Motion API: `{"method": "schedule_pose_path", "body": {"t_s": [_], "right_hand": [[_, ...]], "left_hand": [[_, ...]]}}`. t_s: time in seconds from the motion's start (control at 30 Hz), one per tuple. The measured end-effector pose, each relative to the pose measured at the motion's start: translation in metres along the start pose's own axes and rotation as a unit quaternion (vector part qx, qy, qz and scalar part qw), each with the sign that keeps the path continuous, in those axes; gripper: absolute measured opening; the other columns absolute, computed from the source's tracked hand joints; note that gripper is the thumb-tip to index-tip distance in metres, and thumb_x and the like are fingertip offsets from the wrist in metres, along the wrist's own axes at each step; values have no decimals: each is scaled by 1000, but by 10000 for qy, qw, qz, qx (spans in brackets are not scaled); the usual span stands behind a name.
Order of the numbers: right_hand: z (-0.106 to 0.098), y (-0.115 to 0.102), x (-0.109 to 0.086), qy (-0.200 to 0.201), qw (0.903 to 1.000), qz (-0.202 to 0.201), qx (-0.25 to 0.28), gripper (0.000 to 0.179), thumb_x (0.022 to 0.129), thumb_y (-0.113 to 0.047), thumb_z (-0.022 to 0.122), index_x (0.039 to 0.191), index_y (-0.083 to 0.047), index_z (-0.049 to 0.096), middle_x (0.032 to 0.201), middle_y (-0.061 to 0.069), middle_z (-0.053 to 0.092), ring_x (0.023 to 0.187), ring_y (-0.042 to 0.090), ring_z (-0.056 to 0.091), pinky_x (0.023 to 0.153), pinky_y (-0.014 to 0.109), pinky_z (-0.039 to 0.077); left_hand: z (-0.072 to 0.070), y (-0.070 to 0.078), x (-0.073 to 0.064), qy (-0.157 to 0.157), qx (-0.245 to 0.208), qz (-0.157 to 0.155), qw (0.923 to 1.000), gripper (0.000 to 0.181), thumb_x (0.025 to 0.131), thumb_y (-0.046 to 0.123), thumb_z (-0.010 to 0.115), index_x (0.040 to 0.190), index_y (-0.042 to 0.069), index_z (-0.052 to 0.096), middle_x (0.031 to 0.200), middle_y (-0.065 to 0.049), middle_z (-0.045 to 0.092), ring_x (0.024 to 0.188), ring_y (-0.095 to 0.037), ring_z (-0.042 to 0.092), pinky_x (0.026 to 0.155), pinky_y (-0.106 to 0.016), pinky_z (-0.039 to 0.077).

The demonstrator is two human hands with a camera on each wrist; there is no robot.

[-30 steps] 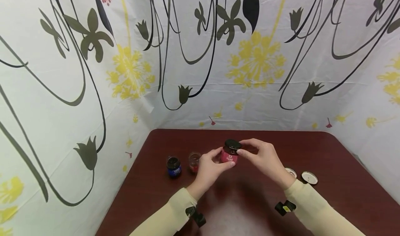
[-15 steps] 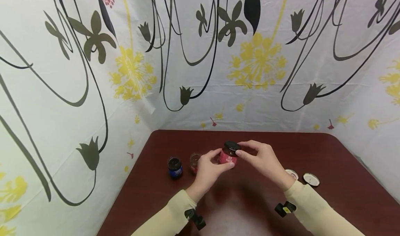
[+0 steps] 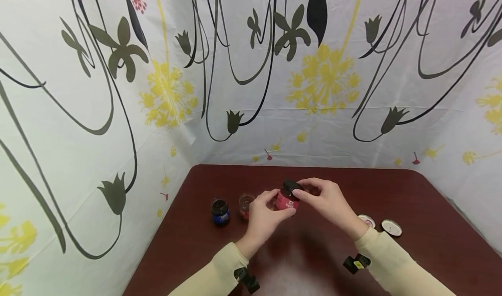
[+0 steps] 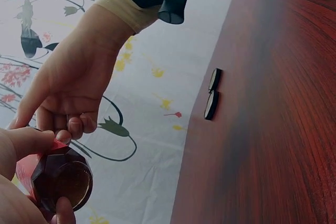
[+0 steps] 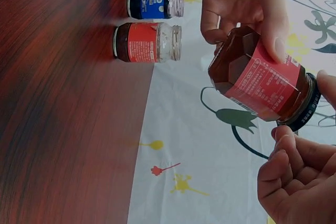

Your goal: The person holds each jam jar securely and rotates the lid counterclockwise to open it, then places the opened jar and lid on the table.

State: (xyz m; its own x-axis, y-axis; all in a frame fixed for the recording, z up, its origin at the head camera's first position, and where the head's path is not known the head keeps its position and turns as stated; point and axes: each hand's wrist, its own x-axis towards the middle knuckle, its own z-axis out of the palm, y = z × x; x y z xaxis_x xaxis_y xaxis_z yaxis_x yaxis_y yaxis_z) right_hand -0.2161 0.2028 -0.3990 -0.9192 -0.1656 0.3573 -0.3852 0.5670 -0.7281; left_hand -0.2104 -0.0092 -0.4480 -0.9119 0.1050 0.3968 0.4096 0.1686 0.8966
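In the head view, a jar with a red label is held tilted above the table. My left hand grips its body, fingers and thumb on opposite sides. The right wrist view shows the dark brown glass of the jar and its black lid. My right hand pinches the lid's edge between thumb and fingers, and the lid sits on the jar's mouth. From the left wrist, the bottom of the jar faces the camera. Part of the label is hidden behind my left hand.
On the reddish-brown table, a lidless blue-label jar stands left of a lidless red-label jar. Two loose lids, one nearer lid and one outer lid, lie by my right forearm. A patterned cloth surrounds the table.
The held jar tilts a little more, and my right thumb has shifted slightly left along the lid. Both hands keep their hold; the other jars and lids stay put.
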Motion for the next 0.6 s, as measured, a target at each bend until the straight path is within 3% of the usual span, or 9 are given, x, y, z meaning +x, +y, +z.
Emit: {"method": "schedule_pose_path", "body": {"t_s": [0.4,0.6], "right_hand": [[6,-6,1,394,9969,106,-674,45,80,-69,72,92,-26,66,68,-3,59,61,19,53,52,32,43],[8,-7,0,512,9948,154,-864,47,81,-70,70,87,-24,64,65,-4,57,60,17,51,52,32,42]], "left_hand": [[7,2,-3,159,696,586,9957,53,72,42,91,118,24,71,98,12,62,88,-11,57,68,-27,54],[11,2,-9,115,780,464,9958,54,71,43,91,118,27,69,99,13,61,90,-10,55,68,-26,53]]}}
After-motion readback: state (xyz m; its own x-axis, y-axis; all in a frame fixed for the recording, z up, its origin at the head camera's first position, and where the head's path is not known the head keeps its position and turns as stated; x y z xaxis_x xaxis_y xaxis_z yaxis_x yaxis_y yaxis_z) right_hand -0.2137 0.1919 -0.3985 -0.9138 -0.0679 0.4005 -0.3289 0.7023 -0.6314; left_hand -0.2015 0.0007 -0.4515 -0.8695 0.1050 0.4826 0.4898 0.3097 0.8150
